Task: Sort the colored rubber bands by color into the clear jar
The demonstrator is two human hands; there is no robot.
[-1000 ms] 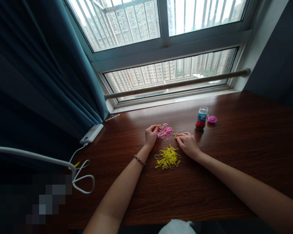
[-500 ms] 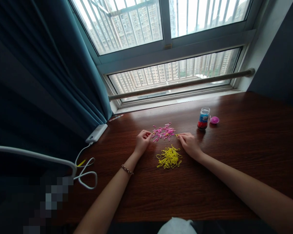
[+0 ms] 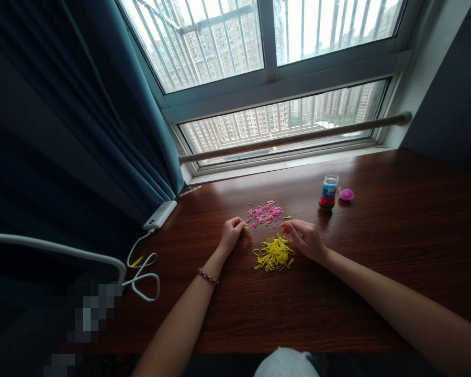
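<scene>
My left hand [image 3: 233, 233] is closed in a pinch at the left side of a loose pile of small pink loop-shaped clips [image 3: 265, 213]. A small yellow loop-shaped clip [image 3: 246, 226] shows at its fingertips. Between the pink pile and a heap of yellow loop-shaped clips [image 3: 275, 253], my right hand [image 3: 305, 240] hovers with its fingers slightly apart, and nothing shows in them. Just above those fingers, a single yellow clip [image 3: 286, 217] lies at the right edge of the pink pile.
Farther back on the wooden table [image 3: 369, 251] stands an open clear jar [image 3: 328, 192] with a blue and red label, beside a pink round lid [image 3: 346, 195]. At left are a white power bank [image 3: 160, 215] and a looped white cable [image 3: 157, 283]. Behind is a barred window.
My right hand has left the yellow clip by the pink pile and drawn down toward the yellow heap. My left hand has shifted slightly nearer, still pinching.
</scene>
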